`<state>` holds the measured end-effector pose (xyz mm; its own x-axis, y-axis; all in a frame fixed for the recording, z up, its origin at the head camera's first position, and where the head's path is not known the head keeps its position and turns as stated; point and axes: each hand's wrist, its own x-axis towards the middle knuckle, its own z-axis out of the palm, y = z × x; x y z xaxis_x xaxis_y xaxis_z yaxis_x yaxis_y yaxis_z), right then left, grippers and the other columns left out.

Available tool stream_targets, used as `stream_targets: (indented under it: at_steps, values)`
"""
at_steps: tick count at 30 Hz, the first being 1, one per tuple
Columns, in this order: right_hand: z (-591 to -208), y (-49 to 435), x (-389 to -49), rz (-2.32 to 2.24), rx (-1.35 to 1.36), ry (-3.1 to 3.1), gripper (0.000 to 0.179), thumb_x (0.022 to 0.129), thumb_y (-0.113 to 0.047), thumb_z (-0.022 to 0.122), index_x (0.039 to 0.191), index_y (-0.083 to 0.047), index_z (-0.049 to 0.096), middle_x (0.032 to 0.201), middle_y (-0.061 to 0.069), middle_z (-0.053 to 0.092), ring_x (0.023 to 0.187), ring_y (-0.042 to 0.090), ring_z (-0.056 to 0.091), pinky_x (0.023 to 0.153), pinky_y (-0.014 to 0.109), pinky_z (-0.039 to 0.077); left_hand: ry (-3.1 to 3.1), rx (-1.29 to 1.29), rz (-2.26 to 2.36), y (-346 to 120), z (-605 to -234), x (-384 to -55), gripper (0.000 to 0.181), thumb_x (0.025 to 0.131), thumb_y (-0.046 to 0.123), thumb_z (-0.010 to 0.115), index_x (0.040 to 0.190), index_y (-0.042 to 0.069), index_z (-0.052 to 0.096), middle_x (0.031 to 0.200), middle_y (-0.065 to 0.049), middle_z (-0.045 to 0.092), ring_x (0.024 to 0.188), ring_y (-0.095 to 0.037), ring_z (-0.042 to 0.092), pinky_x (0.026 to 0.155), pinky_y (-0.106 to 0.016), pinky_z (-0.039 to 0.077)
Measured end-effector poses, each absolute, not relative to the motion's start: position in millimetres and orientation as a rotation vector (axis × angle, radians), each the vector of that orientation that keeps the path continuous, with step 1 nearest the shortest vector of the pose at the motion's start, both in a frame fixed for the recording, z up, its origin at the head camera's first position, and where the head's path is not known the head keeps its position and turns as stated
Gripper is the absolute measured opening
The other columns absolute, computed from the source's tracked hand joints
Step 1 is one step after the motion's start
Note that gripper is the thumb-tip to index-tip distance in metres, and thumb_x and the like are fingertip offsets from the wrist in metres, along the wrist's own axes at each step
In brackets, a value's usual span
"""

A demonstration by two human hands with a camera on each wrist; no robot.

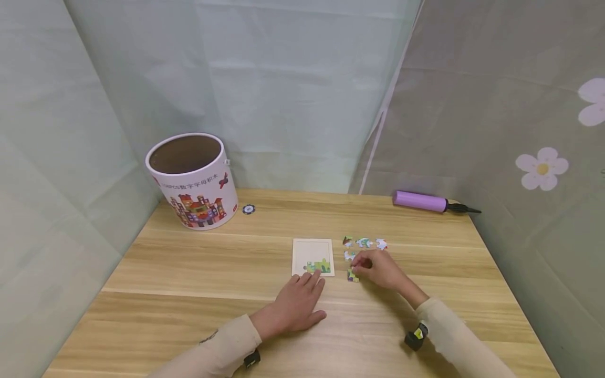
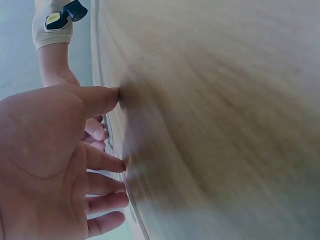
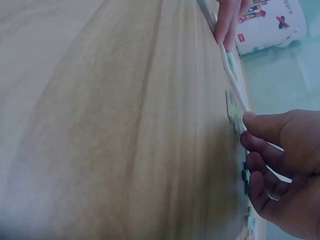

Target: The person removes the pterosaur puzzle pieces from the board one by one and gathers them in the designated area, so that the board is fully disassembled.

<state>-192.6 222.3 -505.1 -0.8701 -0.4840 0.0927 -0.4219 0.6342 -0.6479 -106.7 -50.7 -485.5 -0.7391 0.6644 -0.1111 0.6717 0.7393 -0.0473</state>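
A shallow square puzzle board lies on the table with joined green puzzle pieces at its lower right. My left hand rests at the board's near edge, fingers extended; its index fingertip touches the joined pieces. In the left wrist view, the thumb of the left hand is spread from the fingers. To the right of the board, my right hand bends its thumb and index fingertip close together at a green puzzle piece. In the right wrist view, the right hand has its other fingers curled; I cannot tell whether it pinches a piece.
Several loose puzzle pieces lie just beyond my right hand. A large white bucket with printed blocks stands at the back left, a poker chip beside it. At the back right lies a purple hand pump. Curtains surround the wooden table.
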Motion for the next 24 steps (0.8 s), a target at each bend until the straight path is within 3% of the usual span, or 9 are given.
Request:
stream_targets:
  at_steps: [9, 16, 24]
  values:
    - [-489.1, 211.8, -201.3, -1.058, -0.812, 2.809, 0.004, 0.091, -0.014, 0.078, 0.093, -0.012, 0.076, 0.083, -0.010, 0.069, 0.075, 0.007, 0.061, 0.068, 0.026, 0.052, 2.849, 1.096, -0.050, -52.5, -487.9, -107.5, 0.072, 0.101, 0.055, 0.052, 0.150, 0.003, 0.048, 0.159, -0.017, 0.042, 0.137, -0.028, 0.046, 0.108, -0.041, 0.043]
    - [-485.3, 192.9, -208.9, -1.057, -0.859, 2.757, 0.006, 0.095, -0.019, 0.074, 0.094, -0.013, 0.075, 0.086, -0.010, 0.070, 0.079, 0.006, 0.063, 0.071, 0.027, 0.053, 2.846, 1.092, -0.055, -52.5, -490.6, -108.7, 0.072, 0.102, 0.056, 0.051, 0.151, 0.003, 0.047, 0.163, -0.012, 0.036, 0.138, -0.028, 0.045, 0.109, -0.042, 0.044]
    - [-485.3, 161.6, -217.7, -1.019, -0.891, 2.701, 0.004, 0.094, -0.014, 0.074, 0.098, -0.013, 0.076, 0.085, -0.009, 0.070, 0.080, 0.006, 0.063, 0.073, 0.026, 0.053, 2.861, 1.120, -0.060, -52.2, -492.2, -109.4, 0.074, 0.101, 0.056, 0.050, 0.155, 0.006, 0.041, 0.161, -0.011, 0.040, 0.137, -0.027, 0.046, 0.106, -0.040, 0.044]
